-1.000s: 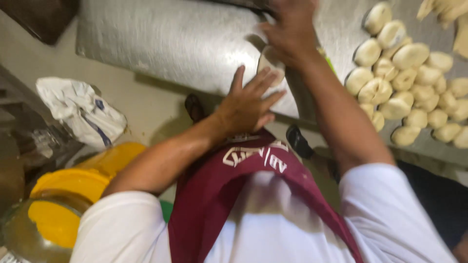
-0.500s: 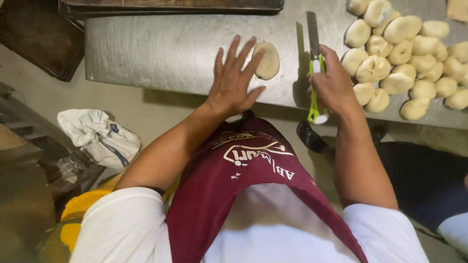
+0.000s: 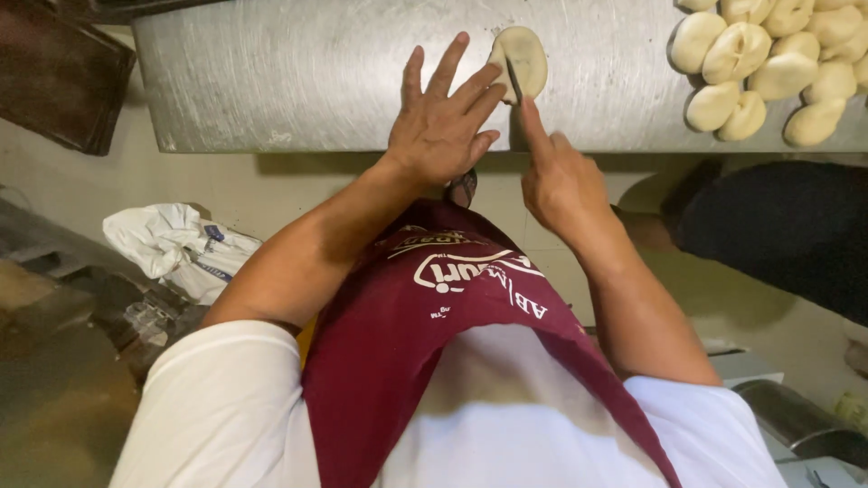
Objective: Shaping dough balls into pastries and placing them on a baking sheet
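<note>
Since half a second ago the right hand [image 3: 561,181] has carried the thin dark knife blade [image 3: 514,79] from beside the dough pile over to the flat oval piece of pale dough [image 3: 523,56].

Right hand clenched around the knife, forefinger along the blade, which rests on the dough. Left hand [image 3: 443,126] lies spread and released on the scratched steel worktable [image 3: 271,72], fingertips touching the dough. A pile of pale shaped dough rolls [image 3: 768,63] sits well apart.

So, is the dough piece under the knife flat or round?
Flat: the dough piece lies pressed oval on the steel table, the knife across it.
</note>
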